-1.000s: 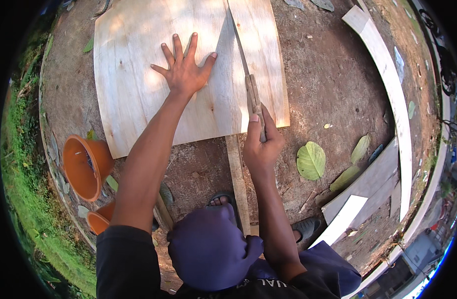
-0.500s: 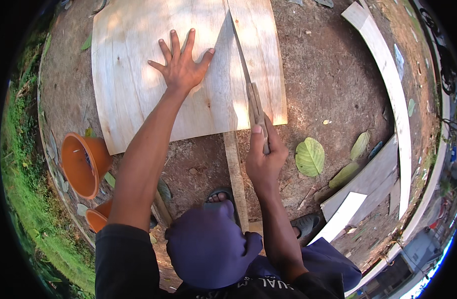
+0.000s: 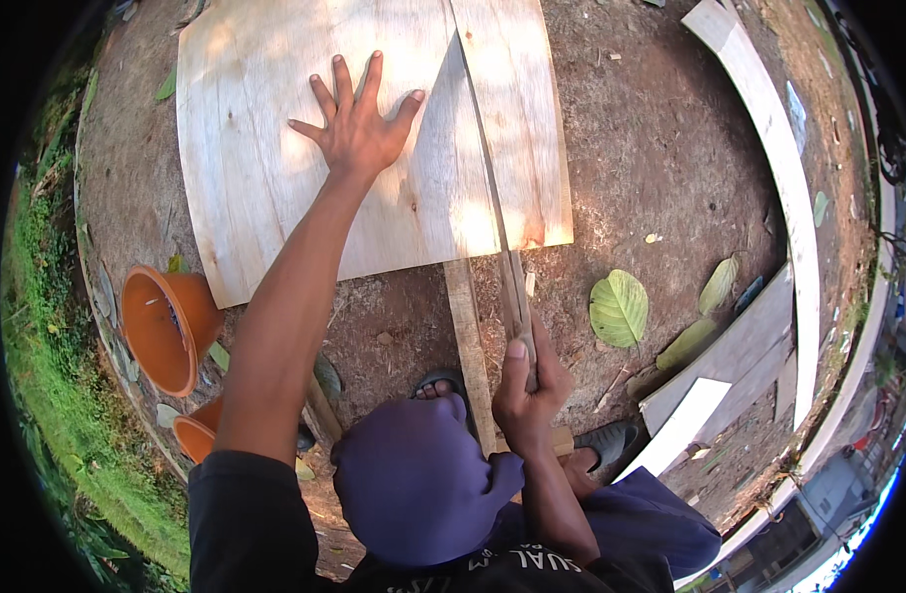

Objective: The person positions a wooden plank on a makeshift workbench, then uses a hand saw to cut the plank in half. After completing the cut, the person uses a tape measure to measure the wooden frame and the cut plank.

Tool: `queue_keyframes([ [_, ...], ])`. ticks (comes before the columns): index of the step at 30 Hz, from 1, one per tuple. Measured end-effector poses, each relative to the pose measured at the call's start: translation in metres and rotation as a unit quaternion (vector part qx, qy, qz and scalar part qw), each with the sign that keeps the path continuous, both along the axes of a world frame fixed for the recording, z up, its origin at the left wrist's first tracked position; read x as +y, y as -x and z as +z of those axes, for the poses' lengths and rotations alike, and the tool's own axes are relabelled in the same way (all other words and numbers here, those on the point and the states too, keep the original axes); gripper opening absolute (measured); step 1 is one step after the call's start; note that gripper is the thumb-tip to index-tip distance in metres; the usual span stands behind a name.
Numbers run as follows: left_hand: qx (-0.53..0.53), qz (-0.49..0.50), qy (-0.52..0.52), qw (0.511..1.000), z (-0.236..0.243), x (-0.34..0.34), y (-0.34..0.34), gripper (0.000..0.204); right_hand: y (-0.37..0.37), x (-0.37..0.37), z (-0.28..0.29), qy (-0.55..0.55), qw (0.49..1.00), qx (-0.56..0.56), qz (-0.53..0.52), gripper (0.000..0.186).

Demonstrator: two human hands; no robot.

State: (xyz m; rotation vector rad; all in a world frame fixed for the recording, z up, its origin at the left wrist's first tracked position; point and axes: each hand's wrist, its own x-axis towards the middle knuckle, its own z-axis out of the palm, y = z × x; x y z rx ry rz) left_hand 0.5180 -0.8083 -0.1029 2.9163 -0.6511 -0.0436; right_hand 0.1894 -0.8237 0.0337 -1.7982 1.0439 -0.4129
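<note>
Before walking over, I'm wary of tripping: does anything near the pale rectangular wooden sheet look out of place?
Nothing looks odd on the sheet. To its lower right, a short, flat white strip overlaps flat grey boards near the dark right sandal; the loose pile looks untidy.

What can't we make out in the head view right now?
All in the head view:
Board: far edge cut off by the picture's top.
Left hand: palm hidden, face down on the board.
Saw handle: partly covered by the right hand.
Lower orange pot: partly behind the left arm.
Upper orange pot: contents too small to identify.
</note>
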Motion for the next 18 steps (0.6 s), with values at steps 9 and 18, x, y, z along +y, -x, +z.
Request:
queue_keyframes([
  [9,-0.014,-0.010,0.008,1.000,0.000,-0.008,0.001,0.094,-0.079,-0.055,-0.013,-0.072,0.997,0.034,-0.015,0.040],
  [18,-0.020,-0.006,0.006,1.000,-0.007,-0.004,-0.002,0.095,0.018,0.002,0.020,-0.038,0.999,0.010,-0.035,0.041],
])
